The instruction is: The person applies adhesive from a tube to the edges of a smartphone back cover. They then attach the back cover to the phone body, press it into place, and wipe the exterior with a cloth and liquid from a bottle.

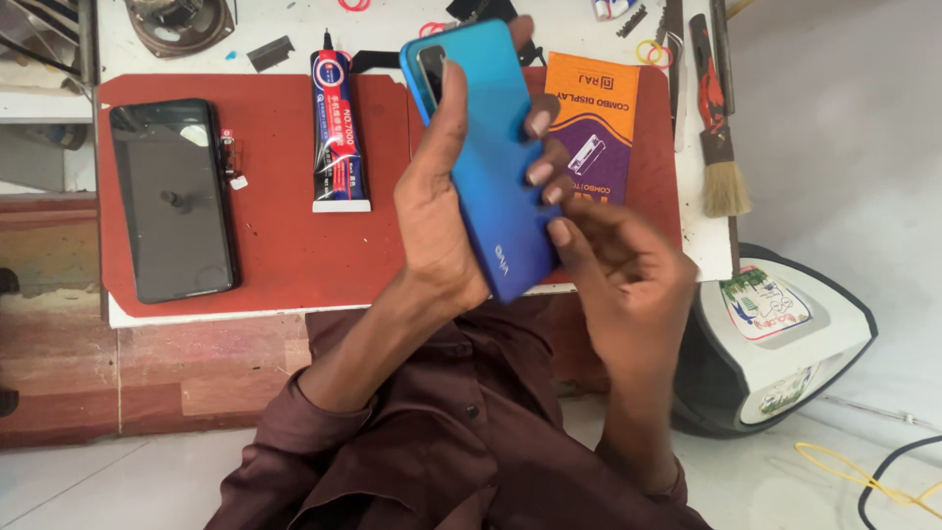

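Above the red work mat [294, 245], the left hand [437, 221] is gripping a blue smartphone [491, 147], back cover facing up, while the right hand [623, 270] is pinching its edge at five o'clock. Pressing evenly along the seam would likely be seating the cover best. A glue tube [339, 132] is lying at nine o'clock.

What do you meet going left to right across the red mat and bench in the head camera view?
Black phone lying flat with its screen up → blue and red glue tube → blue phone held up by the left hand → orange and purple display box → wooden-handled brush.
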